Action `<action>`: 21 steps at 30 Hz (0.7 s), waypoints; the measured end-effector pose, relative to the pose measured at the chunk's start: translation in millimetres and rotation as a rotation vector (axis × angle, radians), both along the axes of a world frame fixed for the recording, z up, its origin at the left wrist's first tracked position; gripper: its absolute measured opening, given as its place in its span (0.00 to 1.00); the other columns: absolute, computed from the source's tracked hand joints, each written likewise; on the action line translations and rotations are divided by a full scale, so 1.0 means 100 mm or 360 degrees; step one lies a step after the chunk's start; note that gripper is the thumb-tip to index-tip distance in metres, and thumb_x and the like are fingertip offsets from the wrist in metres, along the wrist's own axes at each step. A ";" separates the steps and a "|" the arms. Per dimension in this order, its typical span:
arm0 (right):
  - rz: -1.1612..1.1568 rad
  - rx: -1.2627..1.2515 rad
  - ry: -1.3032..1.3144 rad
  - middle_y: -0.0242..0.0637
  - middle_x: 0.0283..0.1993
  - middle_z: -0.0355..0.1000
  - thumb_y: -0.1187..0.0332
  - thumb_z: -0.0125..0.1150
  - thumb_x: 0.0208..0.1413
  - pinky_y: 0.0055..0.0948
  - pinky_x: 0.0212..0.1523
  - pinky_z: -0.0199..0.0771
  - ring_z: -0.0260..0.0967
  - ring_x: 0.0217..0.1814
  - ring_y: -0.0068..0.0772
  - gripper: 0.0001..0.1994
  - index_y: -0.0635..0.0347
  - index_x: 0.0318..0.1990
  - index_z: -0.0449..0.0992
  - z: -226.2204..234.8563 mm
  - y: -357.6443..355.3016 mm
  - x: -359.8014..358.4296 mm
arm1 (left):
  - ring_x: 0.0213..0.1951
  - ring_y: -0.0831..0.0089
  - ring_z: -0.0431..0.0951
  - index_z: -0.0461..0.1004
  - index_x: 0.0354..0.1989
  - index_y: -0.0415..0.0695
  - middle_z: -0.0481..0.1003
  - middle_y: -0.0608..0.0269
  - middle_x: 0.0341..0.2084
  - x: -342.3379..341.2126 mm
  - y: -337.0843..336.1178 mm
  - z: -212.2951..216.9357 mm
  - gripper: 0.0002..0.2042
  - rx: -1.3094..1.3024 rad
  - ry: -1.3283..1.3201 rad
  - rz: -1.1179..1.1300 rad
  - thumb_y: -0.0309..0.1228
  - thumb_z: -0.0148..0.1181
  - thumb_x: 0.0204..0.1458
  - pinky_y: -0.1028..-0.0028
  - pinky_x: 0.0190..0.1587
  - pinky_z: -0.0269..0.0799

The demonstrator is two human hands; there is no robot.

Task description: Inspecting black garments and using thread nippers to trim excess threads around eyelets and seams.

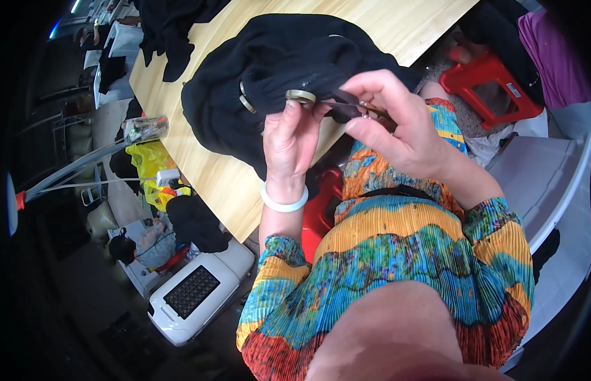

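A black garment (pixel 270 70) lies bunched on the wooden table (pixel 200 165), with metal ring buckles (pixel 246 100) showing on it. My left hand (pixel 289 143), with a white bangle at the wrist, pinches the garment's edge beside a round metal buckle (pixel 300 96). My right hand (pixel 390 120) is closed around small scissors (pixel 355 106), whose dark blades point left toward the buckle and the fabric held by my left hand. Both hands hover over the table's near edge, above my lap in a bright patterned dress.
More black garments (pixel 171 32) lie at the table's far end. A red plastic stool (pixel 489 86) stands at the right, a white bin (pixel 549 190) beside it. To the left are a yellow bag (pixel 152 162), a white appliance (pixel 194 292) and a lamp arm (pixel 73 168).
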State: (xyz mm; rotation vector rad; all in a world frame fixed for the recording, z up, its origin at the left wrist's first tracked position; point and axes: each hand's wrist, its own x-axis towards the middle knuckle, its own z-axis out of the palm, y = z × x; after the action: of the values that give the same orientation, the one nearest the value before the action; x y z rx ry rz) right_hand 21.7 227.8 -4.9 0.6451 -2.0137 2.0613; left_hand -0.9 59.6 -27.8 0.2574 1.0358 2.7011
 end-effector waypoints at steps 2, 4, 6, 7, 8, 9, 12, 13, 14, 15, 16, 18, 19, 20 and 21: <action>-0.0224 -0.0095 0.0110 0.37 0.33 0.68 0.72 0.58 0.45 0.18 0.31 0.70 0.69 0.32 0.21 0.16 0.63 0.42 0.65 0.03 -0.05 -0.05 | 0.42 0.69 0.70 0.70 0.39 0.40 0.71 0.62 0.38 0.04 0.03 0.03 0.11 -0.0084 -0.0045 0.0059 0.31 0.53 0.50 0.64 0.46 0.66; -0.0290 0.0118 0.0288 0.36 0.35 0.69 0.76 0.58 0.41 0.21 0.31 0.72 0.71 0.33 0.27 0.17 0.61 0.43 0.67 0.10 0.00 -0.16 | 0.42 0.69 0.70 0.70 0.40 0.38 0.71 0.60 0.39 0.07 0.06 0.08 0.11 -0.0081 -0.0016 0.0091 0.30 0.53 0.49 0.65 0.47 0.66; -0.0197 0.0361 0.0352 0.36 0.35 0.69 0.80 0.56 0.39 0.22 0.30 0.72 0.70 0.31 0.33 0.17 0.60 0.41 0.68 0.09 0.00 -0.23 | 0.42 0.68 0.70 0.70 0.38 0.35 0.72 0.56 0.38 0.10 0.04 0.06 0.11 -0.0172 -0.0103 0.0055 0.28 0.52 0.50 0.65 0.46 0.66; -0.0167 0.0404 0.0431 0.36 0.34 0.69 0.80 0.55 0.38 0.22 0.29 0.72 0.70 0.31 0.33 0.16 0.60 0.40 0.68 0.05 0.01 -0.25 | 0.39 0.68 0.72 0.71 0.36 0.31 0.73 0.53 0.35 0.11 0.06 0.08 0.10 -0.0243 -0.0168 0.0047 0.26 0.52 0.50 0.67 0.44 0.67; -0.0137 0.0448 0.0509 0.36 0.33 0.69 0.80 0.55 0.38 0.22 0.29 0.71 0.70 0.30 0.33 0.16 0.60 0.39 0.68 -0.01 0.00 -0.27 | 0.39 0.68 0.72 0.71 0.36 0.31 0.73 0.53 0.35 0.09 0.05 0.07 0.10 -0.0243 -0.0168 0.0038 0.26 0.52 0.50 0.67 0.44 0.67; -0.0179 0.0449 0.0543 0.36 0.31 0.69 0.81 0.54 0.38 0.23 0.27 0.70 0.70 0.29 0.33 0.13 0.60 0.36 0.68 -0.05 -0.01 -0.27 | 0.37 0.69 0.73 0.71 0.35 0.31 0.73 0.53 0.34 0.06 0.03 0.06 0.10 -0.0300 -0.0189 -0.0037 0.26 0.52 0.50 0.69 0.43 0.68; -0.0202 0.0585 0.0639 0.36 0.29 0.68 0.81 0.53 0.37 0.24 0.25 0.69 0.69 0.27 0.34 0.12 0.61 0.33 0.68 -0.12 0.04 -0.31 | 0.32 0.70 0.74 0.72 0.34 0.31 0.74 0.53 0.31 0.02 0.01 0.05 0.09 -0.0407 -0.0258 -0.0126 0.26 0.51 0.50 0.74 0.40 0.69; -0.0198 0.0551 0.0639 0.36 0.29 0.67 0.82 0.52 0.37 0.26 0.25 0.68 0.68 0.26 0.35 0.11 0.61 0.33 0.67 -0.11 0.04 -0.34 | 0.33 0.70 0.74 0.72 0.34 0.31 0.74 0.53 0.32 0.02 0.01 0.06 0.09 -0.0384 -0.0277 -0.0123 0.26 0.51 0.50 0.74 0.40 0.70; -0.0219 0.0538 0.0638 0.37 0.29 0.67 0.82 0.52 0.37 0.26 0.25 0.68 0.68 0.27 0.36 0.11 0.61 0.33 0.68 -0.09 0.05 -0.36 | 0.34 0.70 0.74 0.72 0.34 0.31 0.74 0.53 0.32 0.02 0.01 0.06 0.09 -0.0360 -0.0296 -0.0121 0.26 0.50 0.50 0.74 0.40 0.70; -0.0241 0.0527 0.0637 0.37 0.29 0.67 0.82 0.52 0.37 0.26 0.26 0.68 0.68 0.27 0.36 0.11 0.61 0.33 0.68 -0.07 0.06 -0.37 | 0.35 0.69 0.74 0.72 0.34 0.31 0.73 0.54 0.34 0.02 0.03 0.08 0.09 -0.0294 -0.0316 -0.0109 0.25 0.49 0.51 0.71 0.41 0.70; -0.0309 0.0500 0.0637 0.37 0.29 0.66 0.82 0.52 0.37 0.24 0.27 0.68 0.68 0.28 0.35 0.13 0.61 0.34 0.68 -0.05 0.10 -0.40 | 0.36 0.68 0.73 0.72 0.34 0.31 0.73 0.54 0.34 0.03 0.04 0.07 0.09 -0.0256 -0.0279 -0.0086 0.25 0.49 0.51 0.69 0.42 0.70; -0.0518 0.0381 0.0431 0.36 0.29 0.67 0.80 0.54 0.40 0.22 0.27 0.68 0.68 0.28 0.30 0.12 0.61 0.36 0.68 -0.01 0.16 -0.39 | 0.38 0.66 0.73 0.71 0.37 0.33 0.72 0.54 0.35 0.04 0.02 0.04 0.09 -0.0209 -0.0143 -0.0079 0.26 0.49 0.51 0.65 0.43 0.69; -0.0570 0.0212 0.0282 0.34 0.29 0.67 0.77 0.55 0.45 0.21 0.29 0.67 0.67 0.28 0.22 0.11 0.62 0.39 0.67 0.00 0.16 -0.37 | 0.38 0.66 0.73 0.71 0.37 0.33 0.72 0.54 0.35 0.05 0.01 0.04 0.09 -0.0213 -0.0146 -0.0073 0.26 0.49 0.51 0.65 0.43 0.69; -0.0471 0.0119 0.0258 0.33 0.33 0.66 0.78 0.52 0.47 0.17 0.32 0.65 0.64 0.31 0.19 0.14 0.64 0.43 0.63 0.01 0.18 -0.34 | 0.38 0.66 0.73 0.70 0.39 0.35 0.72 0.55 0.36 0.06 0.00 0.03 0.10 -0.0185 -0.0113 -0.0056 0.27 0.50 0.51 0.66 0.43 0.69; -0.0372 0.0027 0.0234 0.32 0.36 0.65 0.79 0.50 0.50 0.14 0.36 0.62 0.61 0.34 0.17 0.17 0.65 0.48 0.59 0.01 0.21 -0.30 | 0.39 0.66 0.72 0.70 0.40 0.37 0.72 0.56 0.36 0.07 -0.01 0.03 0.10 -0.0158 -0.0080 -0.0038 0.28 0.51 0.51 0.66 0.43 0.69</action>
State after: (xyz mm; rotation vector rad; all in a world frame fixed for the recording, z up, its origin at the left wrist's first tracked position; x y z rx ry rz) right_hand -8.7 248.3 -3.7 0.5189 -1.9248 1.8114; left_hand 6.3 58.8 -25.0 0.1813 1.1406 2.6119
